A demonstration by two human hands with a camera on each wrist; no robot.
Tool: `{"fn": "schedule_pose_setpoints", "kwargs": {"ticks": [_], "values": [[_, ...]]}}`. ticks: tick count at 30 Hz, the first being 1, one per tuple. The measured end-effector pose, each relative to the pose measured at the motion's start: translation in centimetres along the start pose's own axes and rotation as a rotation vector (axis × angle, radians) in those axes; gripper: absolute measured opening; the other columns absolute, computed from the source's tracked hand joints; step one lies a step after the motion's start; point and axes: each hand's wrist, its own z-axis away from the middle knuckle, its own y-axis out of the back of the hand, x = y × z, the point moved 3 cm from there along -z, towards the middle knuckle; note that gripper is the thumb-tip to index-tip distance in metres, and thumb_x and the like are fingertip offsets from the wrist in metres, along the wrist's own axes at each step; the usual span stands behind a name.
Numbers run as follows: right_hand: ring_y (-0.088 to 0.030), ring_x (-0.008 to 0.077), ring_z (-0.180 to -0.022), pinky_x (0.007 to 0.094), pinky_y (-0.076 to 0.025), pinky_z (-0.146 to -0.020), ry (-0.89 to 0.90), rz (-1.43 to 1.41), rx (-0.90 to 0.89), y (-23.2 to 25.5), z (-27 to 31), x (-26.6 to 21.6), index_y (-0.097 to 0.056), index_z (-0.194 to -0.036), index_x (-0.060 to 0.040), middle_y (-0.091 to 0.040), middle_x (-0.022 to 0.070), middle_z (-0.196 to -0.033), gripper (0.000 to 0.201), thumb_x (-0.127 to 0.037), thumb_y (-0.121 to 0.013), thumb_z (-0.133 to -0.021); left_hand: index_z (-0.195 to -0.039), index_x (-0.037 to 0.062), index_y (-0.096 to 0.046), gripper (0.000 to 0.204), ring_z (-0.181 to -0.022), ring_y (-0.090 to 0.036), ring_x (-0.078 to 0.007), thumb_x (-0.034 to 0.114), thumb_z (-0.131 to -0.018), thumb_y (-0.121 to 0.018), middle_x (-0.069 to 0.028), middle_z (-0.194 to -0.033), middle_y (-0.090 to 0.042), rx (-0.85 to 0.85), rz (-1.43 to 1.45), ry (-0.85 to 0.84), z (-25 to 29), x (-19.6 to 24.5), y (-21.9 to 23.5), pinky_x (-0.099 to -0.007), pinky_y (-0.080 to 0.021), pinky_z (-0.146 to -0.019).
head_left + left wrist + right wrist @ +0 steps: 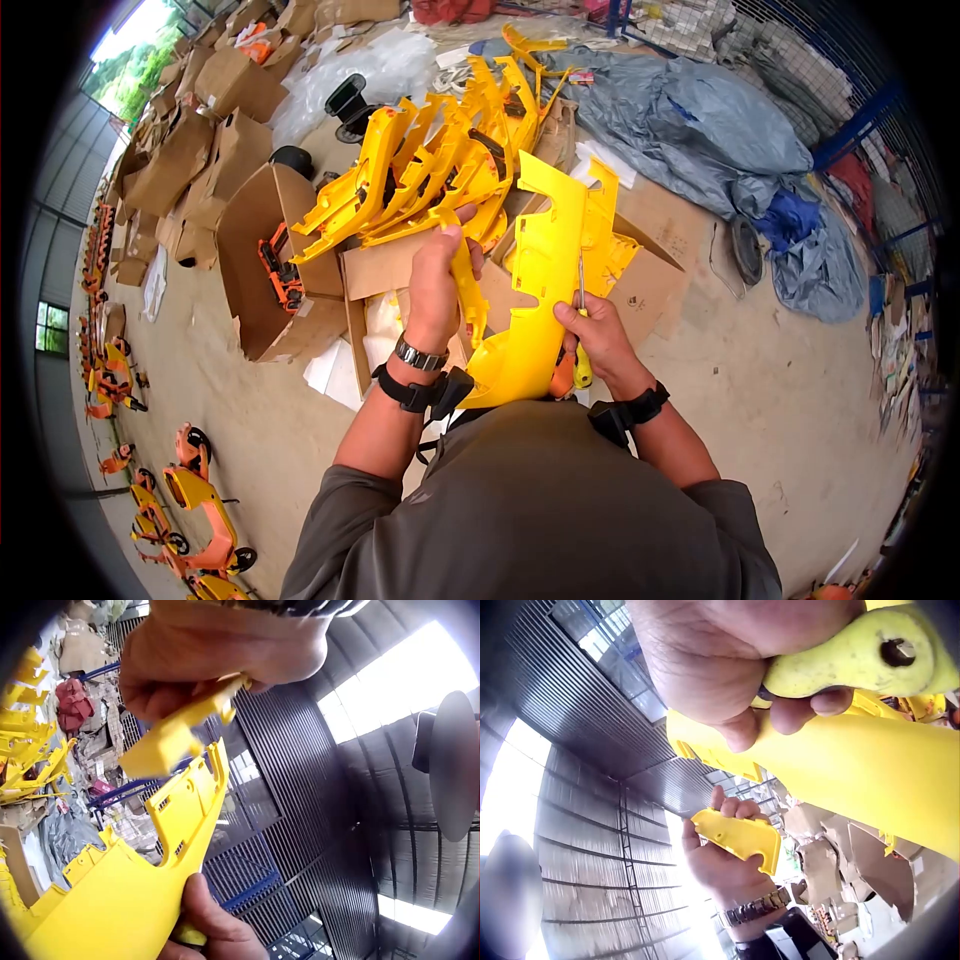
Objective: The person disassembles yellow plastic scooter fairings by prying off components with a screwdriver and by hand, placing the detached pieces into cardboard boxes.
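In the left of the head frame stands an open carton point(250, 275) with orange parts point(281, 268) inside. At frame centre, your left hand point(437, 285) pinches the small yellow piece point(466, 280) between thumb and curled fingers. Next right, note the panel point(550, 265): it lies just right of the piece, its long axis running nearly top to bottom of the frame. The right wrist view shows a gap between the two; judge any alignment of piece to panel across this gap. Your right hand point(602, 338) is the nearer to the panel: its thumb bears on the right edge, while its fingers close round the driver point(847, 664). At upper right lies a grey sheet point(690, 125).
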Motion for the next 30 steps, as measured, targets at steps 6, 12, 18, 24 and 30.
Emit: {"fn": "schedule_pose_setpoints", "kwargs": {"ticks": [6, 12, 18, 24, 30], "values": [[-0.049, 0.0032, -0.052, 0.0181, -0.04, -0.047, 0.015, 0.023, 0.007, 0.0, 0.6, 0.5, -0.064, -0.091, -0.0042, -0.064, -0.0006, -0.074, 0.019, -0.023, -0.066, -0.094, -0.113, -0.0003, -0.06, 0.034, -0.079, -0.063, -0.0121, 0.025, -0.092, -0.069, -0.0093, -0.094, -0.068, -0.088, 0.03, -0.04, 0.8, 1.0, -0.5, -0.0237, -0.051, -0.068], [-0.048, 0.0033, -0.051, 0.0188, -0.04, -0.047, -0.015, 0.001, 0.039, -0.3, 1.0, 0.7, -0.065, -0.096, -0.0031, -0.063, -0.0007, -0.074, 0.02, -0.024, -0.066, -0.094, -0.098, 0.0004, -0.061, 0.02, -0.094, -0.066, -0.0216, 0.017, -0.091, -0.071, -0.0132, -0.1, -0.068, 0.013, -0.03, -0.483, 1.4, 2.1, 0.7, -0.0313, -0.053, -0.08], [-0.048, 0.0043, -0.05, 0.0209, -0.041, -0.046, -0.002, 0.021, 0.02, -0.6, 0.9, 0.9, -0.066, -0.104, -0.0013, -0.063, -0.0007, -0.074, 0.025, -0.025, -0.065, -0.095, -0.107, -0.0041, -0.062, 0.02, -0.092, -0.064, -0.0217, 0.007, -0.091, -0.067, -0.0146, -0.109, -0.066, 0.009, -0.328, -0.705, 5.0, 0.4, -0.6, -0.0331, -0.052, -0.081], [-0.049, 0.0051, -0.05, 0.0209, -0.042, -0.047, -0.005, 0.027, 0.031, -0.7, 0.8, 0.8, -0.067, -0.105, -0.0018, -0.064, -0.0007, -0.075, 0.026, -0.025, -0.065, -0.095, -0.103, -0.0067, -0.062, 0.018, -0.081, -0.063, -0.0169, -0.002, -0.087, -0.068, -0.0132, -0.102, -0.067, 0.07, -0.521, -0.578, 6.0, -1.3, 0.2, -0.0242, -0.05, -0.075], [-0.049, 0.0053, -0.05, 0.0215, -0.043, -0.047, -0.021, 0.073, 0.028, -0.9, 0.9, 0.7, -0.067, -0.105, -0.0022, -0.063, -0.0009, -0.072, 0.026, -0.026, -0.066, -0.094, -0.118, -0.0011, -0.044, 0.035, -0.074, -0.068, -0.0225, 0.0, -0.087, -0.063, -0.0147, -0.094, -0.065, 0.19, 0.04, -0.286, 4.1, -1.1, 0.8, -0.0315, -0.056, -0.063]]}}
